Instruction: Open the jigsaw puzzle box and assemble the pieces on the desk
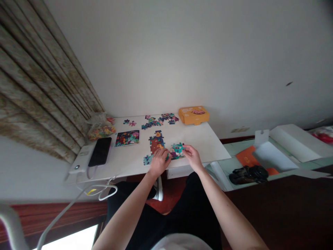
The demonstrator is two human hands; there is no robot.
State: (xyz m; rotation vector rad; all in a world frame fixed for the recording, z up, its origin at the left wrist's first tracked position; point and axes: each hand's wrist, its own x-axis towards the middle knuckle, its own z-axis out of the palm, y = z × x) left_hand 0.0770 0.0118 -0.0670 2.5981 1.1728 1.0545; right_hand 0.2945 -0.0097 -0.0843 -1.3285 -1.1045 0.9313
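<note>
A partly joined jigsaw puzzle (156, 140) lies near the front of the white table, with a brown part at the left and a teal part (177, 148) at the right. My left hand (159, 160) rests over its lower middle, fingers bent and pressed together; what is under them is hidden. At the right edge of the teal part, my right hand (191, 155) pinches a puzzle piece between thumb and fingertips. Loose and joined pieces (152, 122) are scattered behind. A colourful picture card (127, 138) lies to the left.
An orange box (194, 115) stands at the table's back right. On the left are a black phone (100, 151), a bag of colourful items (101, 131) and white cables (78, 198). A camera (248, 174) and open white box (275, 156) lie right of the table (212, 146).
</note>
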